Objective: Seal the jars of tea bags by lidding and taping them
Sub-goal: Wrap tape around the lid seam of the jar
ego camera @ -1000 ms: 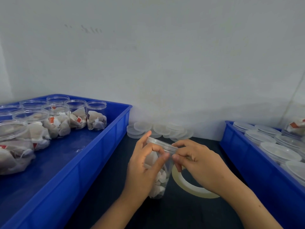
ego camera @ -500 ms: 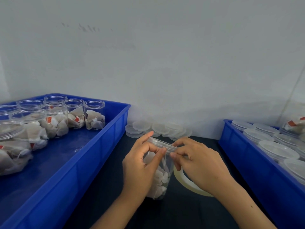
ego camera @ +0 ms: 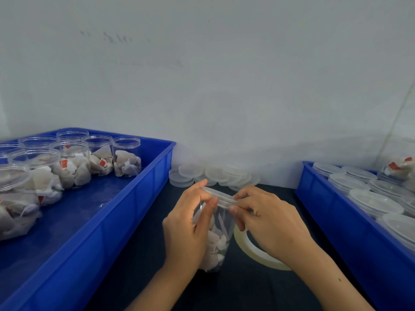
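Jar of tea bags, lidded, stands low in the centre of the head view on the dark table, with the left hand curled round its side in a closed grip. Right hand pinches at the lid rim, above the tape roll. Open jars fill the blue tray at left; spare lids lie behind.

We are sliding our left thumb further along the jar's lid rim toward our right hand, whose fingertips are curling in tighter at the lid's edge, closing the gap between both hands.
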`<state>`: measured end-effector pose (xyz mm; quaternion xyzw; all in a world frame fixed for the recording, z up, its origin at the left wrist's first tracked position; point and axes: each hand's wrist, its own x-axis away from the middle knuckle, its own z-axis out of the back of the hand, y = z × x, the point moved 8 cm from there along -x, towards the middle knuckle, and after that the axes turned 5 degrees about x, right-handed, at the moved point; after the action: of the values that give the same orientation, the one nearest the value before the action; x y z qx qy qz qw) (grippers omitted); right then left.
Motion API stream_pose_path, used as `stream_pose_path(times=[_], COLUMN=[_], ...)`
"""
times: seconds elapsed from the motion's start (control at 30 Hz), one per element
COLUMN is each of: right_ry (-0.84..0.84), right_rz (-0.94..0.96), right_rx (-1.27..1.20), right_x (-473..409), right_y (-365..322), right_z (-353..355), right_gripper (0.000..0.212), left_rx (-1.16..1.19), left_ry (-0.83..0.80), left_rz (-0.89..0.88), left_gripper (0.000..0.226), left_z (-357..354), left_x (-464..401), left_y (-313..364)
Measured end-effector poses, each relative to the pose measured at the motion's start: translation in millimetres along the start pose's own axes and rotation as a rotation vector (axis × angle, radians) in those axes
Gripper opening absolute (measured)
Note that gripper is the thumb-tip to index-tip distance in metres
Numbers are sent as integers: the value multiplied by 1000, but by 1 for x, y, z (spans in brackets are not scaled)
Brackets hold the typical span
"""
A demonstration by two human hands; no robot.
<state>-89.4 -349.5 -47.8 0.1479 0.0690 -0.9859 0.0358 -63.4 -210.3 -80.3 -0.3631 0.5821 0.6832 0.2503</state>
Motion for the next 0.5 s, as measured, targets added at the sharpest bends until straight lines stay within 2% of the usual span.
stream_pose_path(times=[0.33, 0.5], right_ry=[23, 57], right_rz=[-28, -44], right_rx=[49, 82], right_x=[-2, -3], right_y=[4, 6], right_z=[-1, -4], right_gripper=[45, 36], left_rx=[-81, -97], left_ry=[26, 14], left_rz=[-71, -58], left_gripper=[15, 13], left_z=[-3, -3], left_x=[2, 0], left_y=[3, 2])
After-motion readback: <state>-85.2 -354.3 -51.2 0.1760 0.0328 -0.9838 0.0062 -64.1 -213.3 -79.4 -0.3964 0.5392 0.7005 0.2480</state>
